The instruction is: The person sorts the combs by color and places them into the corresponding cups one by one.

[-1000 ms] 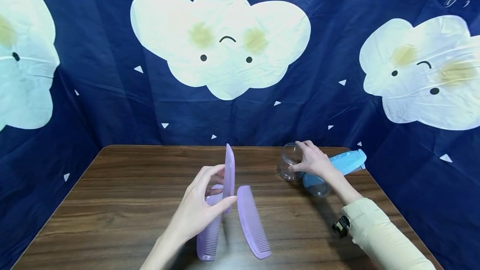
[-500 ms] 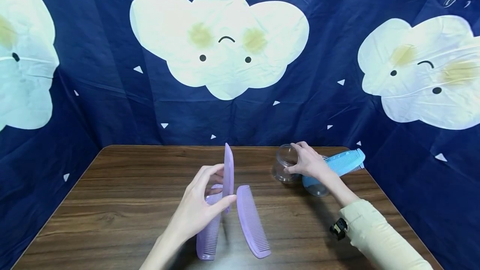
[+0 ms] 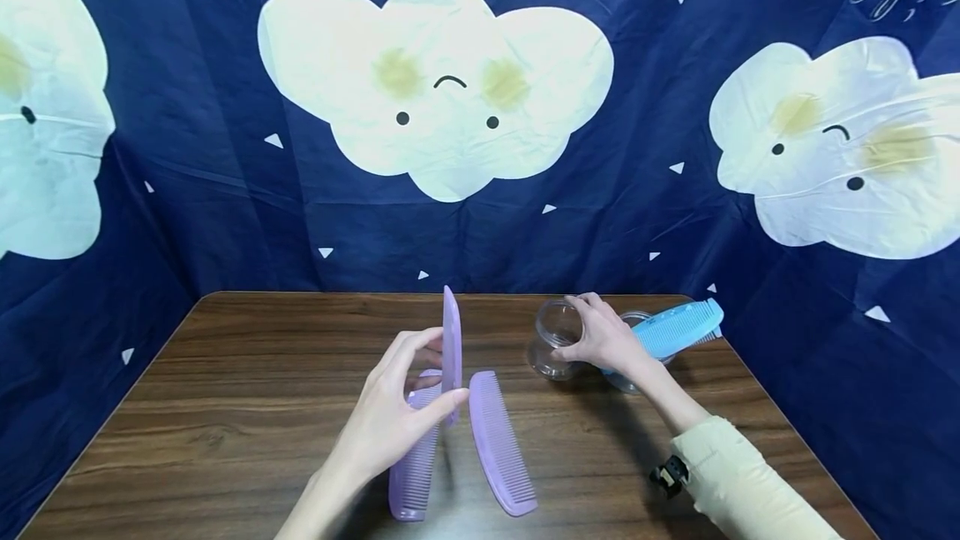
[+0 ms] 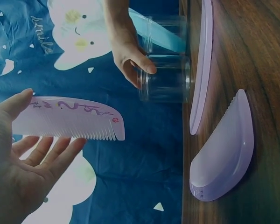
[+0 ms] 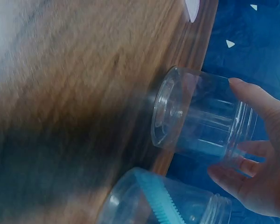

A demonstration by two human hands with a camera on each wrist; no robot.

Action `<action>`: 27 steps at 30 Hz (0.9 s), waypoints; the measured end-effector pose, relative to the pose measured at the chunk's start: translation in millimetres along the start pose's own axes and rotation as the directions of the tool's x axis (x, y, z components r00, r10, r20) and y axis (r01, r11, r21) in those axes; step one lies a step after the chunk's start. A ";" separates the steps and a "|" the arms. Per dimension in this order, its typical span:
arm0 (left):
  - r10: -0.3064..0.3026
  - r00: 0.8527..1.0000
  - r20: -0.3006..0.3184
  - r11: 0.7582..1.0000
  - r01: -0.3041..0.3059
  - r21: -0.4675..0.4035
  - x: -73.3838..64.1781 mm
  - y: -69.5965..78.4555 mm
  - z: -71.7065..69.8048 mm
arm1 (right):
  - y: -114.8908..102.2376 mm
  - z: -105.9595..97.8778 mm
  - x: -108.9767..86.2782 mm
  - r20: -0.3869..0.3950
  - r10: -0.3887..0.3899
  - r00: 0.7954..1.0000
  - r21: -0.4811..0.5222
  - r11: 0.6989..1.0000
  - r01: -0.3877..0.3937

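Held upright above the table, a purple comb (image 3: 452, 348) is pinched between the thumb and fingers of my left hand (image 3: 393, 415). Its printed side and teeth face the camera in the left wrist view. Two more purple combs lie on the table: one (image 3: 415, 477) partly behind the left hand, the other (image 3: 498, 448) just right of it. My right hand (image 3: 603, 340) grips an empty clear jar (image 5: 200, 112) near its rim, thumb on one side and fingers on the other. The jar stands upright, its base at the tabletop.
Right beside the gripped jar stands a second clear jar (image 5: 186, 191), partly behind the right hand in the head view. Light blue combs (image 3: 682, 328) lean out of it to the right. A blue cloth with clouds hangs behind the wooden table (image 3: 225, 407).
My right hand has moved the empty jar left and slightly nearer, so more of the second jar shows. The left hand keeps holding its comb in the same place.
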State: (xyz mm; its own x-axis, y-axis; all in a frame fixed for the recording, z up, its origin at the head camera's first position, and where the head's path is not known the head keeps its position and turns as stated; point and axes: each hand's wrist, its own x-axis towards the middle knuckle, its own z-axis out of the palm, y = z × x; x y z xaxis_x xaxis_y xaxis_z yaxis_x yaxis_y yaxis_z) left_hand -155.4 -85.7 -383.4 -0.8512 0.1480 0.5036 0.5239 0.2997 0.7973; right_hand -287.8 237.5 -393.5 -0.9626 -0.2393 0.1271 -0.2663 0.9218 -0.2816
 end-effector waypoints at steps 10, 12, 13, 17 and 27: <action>0.021 1.000 -0.010 0.999 -0.022 -0.024 5.1 3.2 0.7 | -4.0 11.1 -11.3 -0.070 0.004 0.998 0.123 0.992 0.005; 0.022 1.000 -0.005 0.999 -0.022 -0.041 6.9 3.5 2.0 | -3.9 15.1 -14.4 -0.088 0.018 0.996 0.152 0.988 -0.004; 0.021 1.000 -0.001 0.999 -0.021 -0.046 7.9 3.7 2.7 | -4.1 17.2 -16.2 -0.097 0.024 0.995 0.167 0.986 -0.008; 0.010 1.000 0.021 0.998 -0.009 -0.067 13.3 5.0 5.4 | -5.3 25.3 -23.6 -0.134 0.035 0.990 0.216 0.976 -0.006; 0.008 0.997 0.079 0.986 0.005 -0.169 33.4 9.6 15.9 | -7.9 38.3 -40.1 -0.184 0.064 0.981 0.352 0.936 0.005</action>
State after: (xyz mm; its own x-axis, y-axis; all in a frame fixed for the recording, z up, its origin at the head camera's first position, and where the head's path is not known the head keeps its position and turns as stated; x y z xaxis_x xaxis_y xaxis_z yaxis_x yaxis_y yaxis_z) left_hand -179.3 -62.9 -364.3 -0.8468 0.2240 0.4824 0.5175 0.1370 0.8447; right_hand -249.0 228.1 -432.9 -0.9520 -0.1190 0.2819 -0.2714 0.7542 -0.5979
